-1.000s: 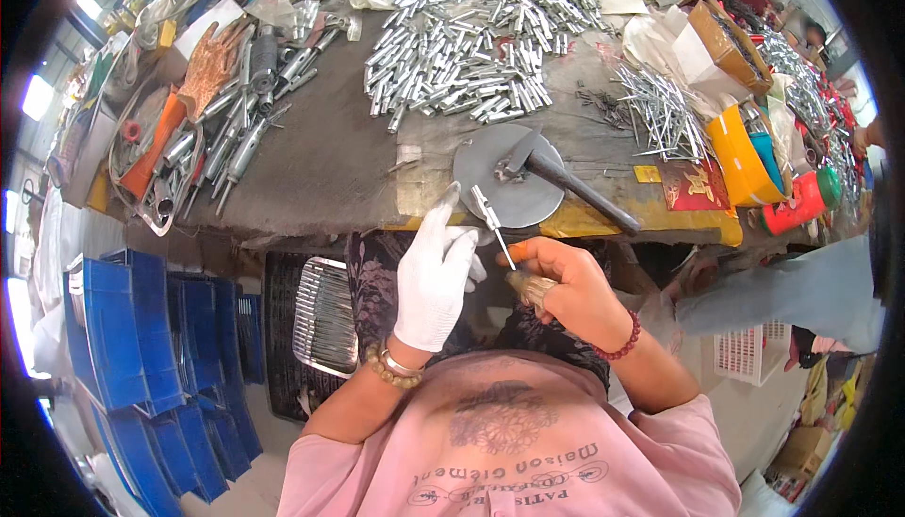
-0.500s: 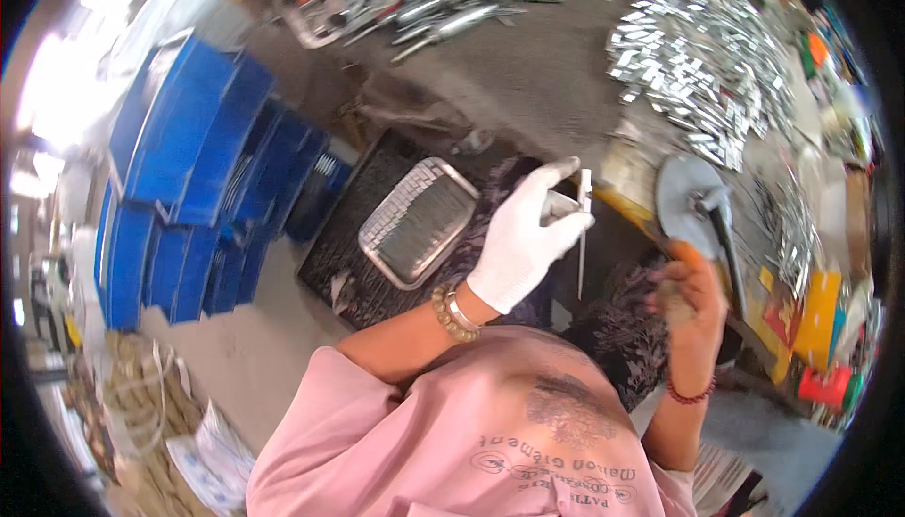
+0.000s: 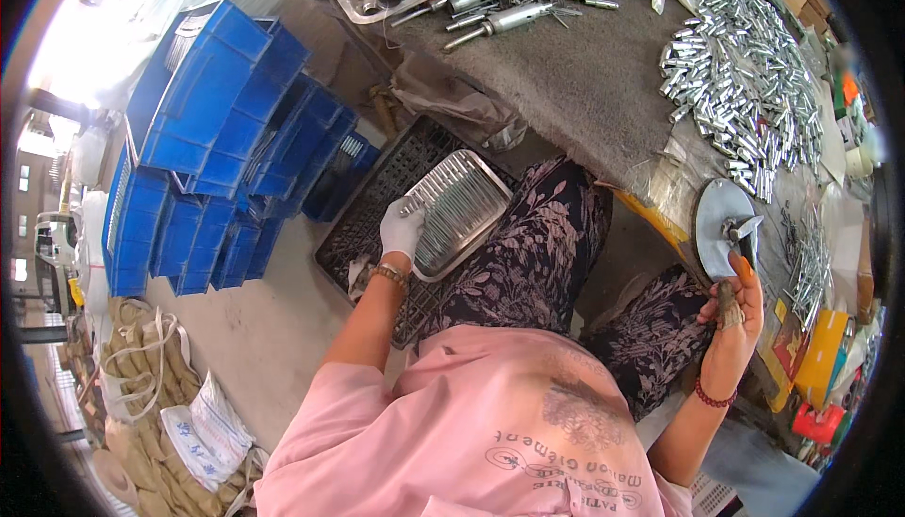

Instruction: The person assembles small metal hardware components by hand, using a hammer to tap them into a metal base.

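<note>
My left hand (image 3: 403, 227), in a white glove, is at the left edge of a metal tray (image 3: 462, 267). Its fingers are bent over the ends of slim metal rods (image 3: 452, 211) lying side by side in the tray; whatever they pinch is hidden. The tray sits on a black plastic crate (image 3: 332, 251). At the right, my bare right hand (image 3: 733, 314) has its fingers loosely apart beside the black lever handle (image 3: 733, 258) of a device with a round grey plate (image 3: 712, 225). One fingertip has an orange cover, and a grey-brown strip shows across the fingers.
Stacked blue plastic bins (image 3: 203, 93) stand at the left. On the worktable (image 3: 566, 74) lie a big heap of shiny metal pieces (image 3: 745, 74), larger metal tools (image 3: 504, 19) and thin rods (image 3: 806, 267). A yellow box (image 3: 818, 352) stands at the right.
My left hand has moved left and down from above my lap to the tray; the rod it held upright no longer shows. My right hand has shifted right, against the lever handle.
</note>
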A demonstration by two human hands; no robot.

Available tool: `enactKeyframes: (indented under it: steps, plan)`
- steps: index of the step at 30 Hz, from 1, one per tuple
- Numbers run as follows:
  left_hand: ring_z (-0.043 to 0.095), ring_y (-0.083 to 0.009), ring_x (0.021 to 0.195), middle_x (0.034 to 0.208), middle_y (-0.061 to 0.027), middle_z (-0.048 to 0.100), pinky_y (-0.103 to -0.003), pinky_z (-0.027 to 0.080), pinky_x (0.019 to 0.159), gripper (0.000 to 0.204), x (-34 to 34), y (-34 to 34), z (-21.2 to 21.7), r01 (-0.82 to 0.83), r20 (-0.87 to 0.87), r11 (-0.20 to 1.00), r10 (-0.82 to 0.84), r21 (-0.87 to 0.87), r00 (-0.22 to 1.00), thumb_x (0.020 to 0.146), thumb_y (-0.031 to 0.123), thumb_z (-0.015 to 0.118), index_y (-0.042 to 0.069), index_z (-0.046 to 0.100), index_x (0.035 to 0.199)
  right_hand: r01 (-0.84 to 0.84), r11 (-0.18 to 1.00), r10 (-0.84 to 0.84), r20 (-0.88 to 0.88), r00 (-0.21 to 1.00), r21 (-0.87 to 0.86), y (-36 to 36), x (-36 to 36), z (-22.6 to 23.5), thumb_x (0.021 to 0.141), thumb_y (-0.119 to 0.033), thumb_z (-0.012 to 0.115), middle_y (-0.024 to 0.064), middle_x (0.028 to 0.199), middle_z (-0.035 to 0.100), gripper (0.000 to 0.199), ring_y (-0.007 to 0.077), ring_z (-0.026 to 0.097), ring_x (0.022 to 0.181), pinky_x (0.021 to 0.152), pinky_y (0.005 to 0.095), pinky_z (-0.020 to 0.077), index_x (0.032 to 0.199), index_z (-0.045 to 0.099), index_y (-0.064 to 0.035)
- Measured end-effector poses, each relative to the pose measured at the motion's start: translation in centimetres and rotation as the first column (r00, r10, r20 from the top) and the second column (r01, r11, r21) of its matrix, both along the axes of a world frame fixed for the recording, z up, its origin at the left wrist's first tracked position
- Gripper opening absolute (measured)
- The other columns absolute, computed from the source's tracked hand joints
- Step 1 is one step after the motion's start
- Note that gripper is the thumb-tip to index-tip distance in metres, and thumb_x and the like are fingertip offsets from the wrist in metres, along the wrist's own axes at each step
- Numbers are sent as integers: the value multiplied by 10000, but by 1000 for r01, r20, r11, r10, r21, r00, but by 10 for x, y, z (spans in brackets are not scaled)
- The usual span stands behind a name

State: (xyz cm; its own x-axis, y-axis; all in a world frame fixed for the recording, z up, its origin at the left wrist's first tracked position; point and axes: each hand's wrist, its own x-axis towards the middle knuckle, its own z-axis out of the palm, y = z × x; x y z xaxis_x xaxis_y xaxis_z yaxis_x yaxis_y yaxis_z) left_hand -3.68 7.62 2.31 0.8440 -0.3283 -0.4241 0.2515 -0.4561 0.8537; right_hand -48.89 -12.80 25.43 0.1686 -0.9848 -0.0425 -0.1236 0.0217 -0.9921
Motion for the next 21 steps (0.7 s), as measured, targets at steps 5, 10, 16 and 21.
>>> enactKeyframes:
  steps: [5, 10, 16, 21]
  plan:
    - [739, -161, 786, 1015, -112, 775, -326, 595, 694, 542, 18, -11, -37, 35, 97, 992, -47, 124, 994, 974, 171, 812, 11, 663, 1470, 2, 1000, -2, 24, 1000, 6, 0, 0, -1, 1081, -64, 650, 15, 982, 686, 393, 53, 613, 710, 609, 210, 485, 1469, 654, -1]
    - [803, -222, 937, 1120, -163, 812, -368, 626, 817, 540, 19, -20, -52, 52, 189, 969, -100, 243, 977, 937, 233, 838, 41, 708, 1426, 19, 1000, -19, 54, 998, -6, -3, -6, -5, 1074, -58, 652, 30, 997, 696, 393, 62, 621, 718, 616, 218, 494, 1463, 661, -4]
    - [699, -379, 1304, 1402, -274, 722, -431, 518, 1129, 527, 23, -30, -2, 88, 435, 977, -165, 193, 885, 997, 259, 739, -52, 686, 1419, 2, 1000, -3, 50, 999, 18, 4, -1, 6, 1054, -19, 608, 60, 1046, 723, 396, 93, 637, 739, 669, 251, 529, 1445, 666, 4]
    - [583, -103, 713, 910, -21, 696, -286, 497, 649, 220, 19, -81, 119, -12, 630, 990, 98, -140, 771, 1115, 162, 659, -24, 735, 1205, -42, 994, 34, 80, 996, 97, 3, 10, 11, 1055, 15, 660, 24, 1015, 737, 362, 48, 639, 746, 663, 214, 538, 1414, 692, -24]
